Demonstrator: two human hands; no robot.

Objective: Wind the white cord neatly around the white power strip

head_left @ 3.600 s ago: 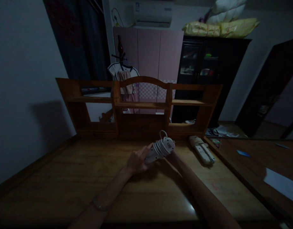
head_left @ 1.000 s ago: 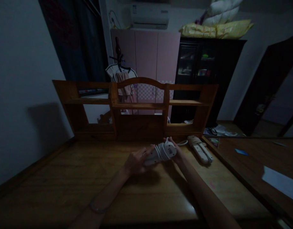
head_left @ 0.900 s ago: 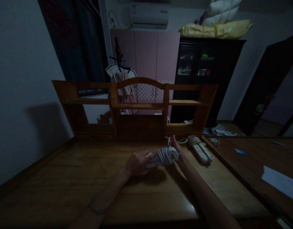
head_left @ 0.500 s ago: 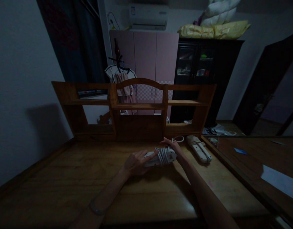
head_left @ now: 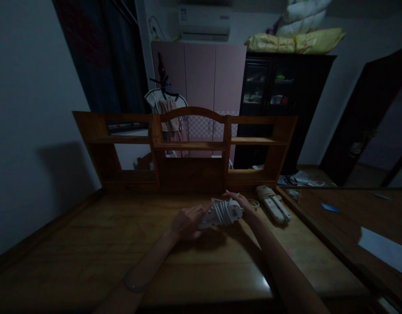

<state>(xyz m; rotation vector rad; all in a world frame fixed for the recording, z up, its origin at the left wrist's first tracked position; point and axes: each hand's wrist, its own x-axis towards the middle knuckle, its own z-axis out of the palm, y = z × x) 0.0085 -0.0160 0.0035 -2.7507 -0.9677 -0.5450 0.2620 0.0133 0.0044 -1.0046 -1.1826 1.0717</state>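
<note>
A white power strip (head_left: 208, 220) is held just above the desk, tilted up to the right. Its own white cord (head_left: 225, 212) is wound in several turns around the right half. My left hand (head_left: 185, 221) is closed on the strip's left end. At the other end my right hand (head_left: 244, 204) pinches the cord behind the strip, its fingertips partly hidden. A loose cord loop (head_left: 254, 203) sticks out to the right of that hand. A second power strip (head_left: 275, 208), its cord wrapped around it, lies on the desk to the right.
The wooden desk (head_left: 99, 248) carries a low shelf unit (head_left: 190, 145) along its back edge. To the right, past a raised edge, another brown surface (head_left: 338, 235) bears a white sheet (head_left: 384, 249) and a small blue card (head_left: 330, 208).
My right hand has shifted slightly right and down beside the strip's end. The loose cord loop has dropped lower and to the right. My left hand keeps its hold.
</note>
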